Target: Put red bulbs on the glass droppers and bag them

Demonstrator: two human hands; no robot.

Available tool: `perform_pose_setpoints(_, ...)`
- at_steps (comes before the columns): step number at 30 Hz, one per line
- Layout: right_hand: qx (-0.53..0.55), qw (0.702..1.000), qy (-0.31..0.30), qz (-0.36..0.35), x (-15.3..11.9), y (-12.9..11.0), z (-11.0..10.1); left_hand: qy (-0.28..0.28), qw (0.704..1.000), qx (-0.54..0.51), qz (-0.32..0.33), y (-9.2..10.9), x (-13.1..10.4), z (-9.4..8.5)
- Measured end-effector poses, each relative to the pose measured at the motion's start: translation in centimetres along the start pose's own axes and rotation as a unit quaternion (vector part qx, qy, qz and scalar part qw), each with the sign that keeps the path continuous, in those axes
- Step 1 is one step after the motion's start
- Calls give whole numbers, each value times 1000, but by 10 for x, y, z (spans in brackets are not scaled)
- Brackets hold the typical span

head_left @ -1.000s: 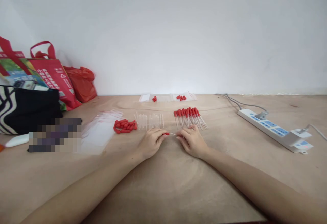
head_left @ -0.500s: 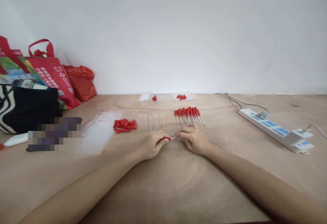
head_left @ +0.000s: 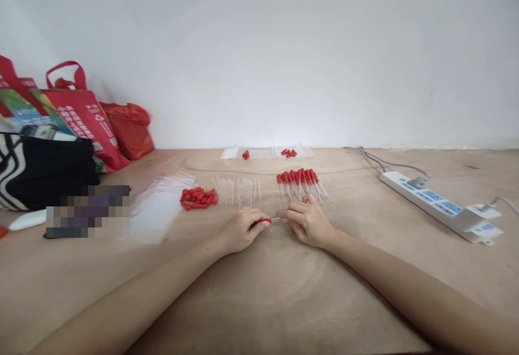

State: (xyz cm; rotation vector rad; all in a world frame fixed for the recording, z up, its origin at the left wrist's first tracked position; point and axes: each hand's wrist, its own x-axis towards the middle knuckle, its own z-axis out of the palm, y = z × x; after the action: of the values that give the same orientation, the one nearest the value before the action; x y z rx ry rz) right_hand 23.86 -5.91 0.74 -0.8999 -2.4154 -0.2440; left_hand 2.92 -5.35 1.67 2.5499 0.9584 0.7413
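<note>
Between the thumb and fingers of my left hand [head_left: 243,230] is a red rubber bulb [head_left: 265,220]. A thin clear tube [head_left: 275,219] runs from the bulb to my right hand [head_left: 307,221], whose fingers are closed on it. Loose red bulbs [head_left: 198,198] lie in a pile beyond my left hand. Several clear tubes [head_left: 239,190] are laid side by side to the right of that pile. Just beyond my right hand, a row of tubes with red bulbs fitted [head_left: 300,178] rests on the table [head_left: 259,301].
Clear plastic bags [head_left: 156,209] lie at the left, near a dark pixelated object [head_left: 87,212]. Red bags [head_left: 127,131] and a black bag [head_left: 48,171] stand at the far left. A white power strip [head_left: 430,201] with cables is on the right. More small bulbs [head_left: 288,153] lie by the wall.
Both hands stay in nearly the same place, still holding the bulb and tube. A little more of the red bulb shows at my left fingertips.
</note>
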Motion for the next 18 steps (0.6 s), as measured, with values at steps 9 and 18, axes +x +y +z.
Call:
perform_pose_setpoints(9, 12, 999, -17, 35, 1, -9, 2, 4, 1000, 17, 23, -1, -1, 0)
perform_pose_setpoints(18, 65, 993, -54, 86, 3, -17, 4, 11, 997, 34, 73, -4, -1, 4)
